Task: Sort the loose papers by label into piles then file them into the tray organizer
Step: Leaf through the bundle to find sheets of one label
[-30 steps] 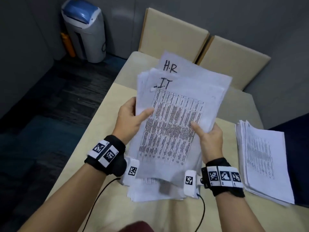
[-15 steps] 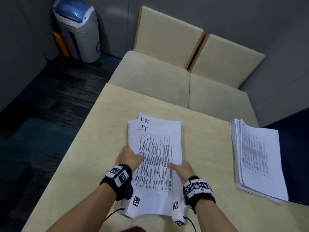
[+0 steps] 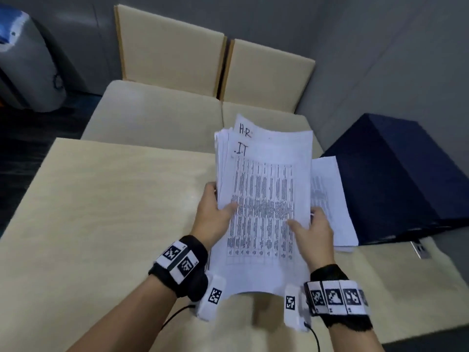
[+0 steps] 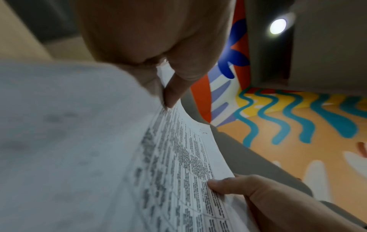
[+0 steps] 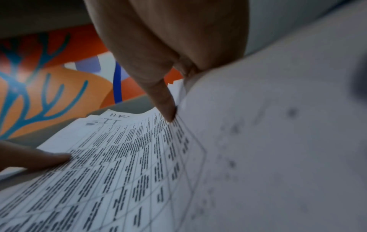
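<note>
A stack of printed papers point(image 3: 264, 199) is raised above the table point(image 3: 101, 212), tilted up toward me. Its top sheet is labelled "IT", and a sheet behind it shows "H.R". My left hand point(image 3: 215, 214) grips the stack's left edge, thumb on the top sheet, seen close in the left wrist view point(image 4: 170, 94). My right hand point(image 3: 312, 232) grips the right edge, thumb on the print; the right wrist view shows that thumb point(image 5: 166, 106) pressing the sheet point(image 5: 123, 164). A second pile of papers point(image 3: 330, 199) lies flat on the table to the right, partly hidden by the held stack.
A dark blue box point(image 3: 401, 179) stands at the table's right side behind the second pile. Two beige cushioned seats point(image 3: 177, 115) sit beyond the far edge. A grey and blue bin point(image 3: 28, 64) stands on the floor at the left.
Half a second ago the stack lay low on the table under both hands. Both hands have now raised it and carried it to the right, toward the second pile.
</note>
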A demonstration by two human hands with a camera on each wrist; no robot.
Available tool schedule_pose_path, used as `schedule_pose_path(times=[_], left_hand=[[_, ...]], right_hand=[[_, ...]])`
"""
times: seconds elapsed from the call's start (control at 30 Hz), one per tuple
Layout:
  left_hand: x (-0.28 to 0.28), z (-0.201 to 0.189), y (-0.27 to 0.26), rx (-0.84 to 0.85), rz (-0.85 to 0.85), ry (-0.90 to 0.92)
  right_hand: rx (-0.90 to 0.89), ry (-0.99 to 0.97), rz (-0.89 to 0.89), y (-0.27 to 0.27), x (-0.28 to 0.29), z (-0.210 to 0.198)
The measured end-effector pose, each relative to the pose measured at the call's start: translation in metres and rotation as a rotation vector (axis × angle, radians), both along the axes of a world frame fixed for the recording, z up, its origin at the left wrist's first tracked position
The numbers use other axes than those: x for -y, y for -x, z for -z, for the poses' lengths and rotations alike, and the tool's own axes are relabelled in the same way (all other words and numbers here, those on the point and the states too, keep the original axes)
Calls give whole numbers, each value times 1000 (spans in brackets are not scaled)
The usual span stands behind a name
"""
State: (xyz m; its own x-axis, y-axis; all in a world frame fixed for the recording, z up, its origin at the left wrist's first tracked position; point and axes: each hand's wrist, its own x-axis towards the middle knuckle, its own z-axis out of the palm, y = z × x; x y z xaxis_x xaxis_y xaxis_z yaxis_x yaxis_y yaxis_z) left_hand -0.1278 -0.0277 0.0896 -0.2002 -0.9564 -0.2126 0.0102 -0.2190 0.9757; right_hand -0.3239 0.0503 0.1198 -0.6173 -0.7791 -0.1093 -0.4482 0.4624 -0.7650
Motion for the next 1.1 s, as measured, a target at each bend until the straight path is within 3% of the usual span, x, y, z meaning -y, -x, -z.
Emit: schedule_pose_path(times=[0.13, 0.27, 0.37, 0.43, 0.5, 0.57, 0.67, 0.87, 1.0, 1.1], left_hand=[[9, -39, 94, -71, 22, 120], [22, -41, 187, -108, -45, 116], [32, -21, 235, -58, -86, 92], [37, 1, 253, 102, -20, 63], [37, 38, 259, 379, 136, -70], [34, 82, 258, 533, 291, -220], [28, 113, 261, 440, 283, -350], [33, 124, 279, 318, 101, -444], [36, 126, 282, 447, 132, -368], [34, 122, 279, 772, 262, -181]], right_hand=[[-218, 134, 70, 82, 3, -44], [-337, 184, 85, 159, 16, -48], [-396, 101, 26, 210, 35, -29], [-409, -113, -45, 237, 48, -5], [-349, -441, -110, 256, 51, 27], [-249, -592, -142, 271, 48, 59], [-134, -606, -141, 288, 44, 95], [93, -507, -56, 304, 47, 129], [160, -443, 20, 302, 55, 135], [276, -412, 44, 299, 55, 137]])
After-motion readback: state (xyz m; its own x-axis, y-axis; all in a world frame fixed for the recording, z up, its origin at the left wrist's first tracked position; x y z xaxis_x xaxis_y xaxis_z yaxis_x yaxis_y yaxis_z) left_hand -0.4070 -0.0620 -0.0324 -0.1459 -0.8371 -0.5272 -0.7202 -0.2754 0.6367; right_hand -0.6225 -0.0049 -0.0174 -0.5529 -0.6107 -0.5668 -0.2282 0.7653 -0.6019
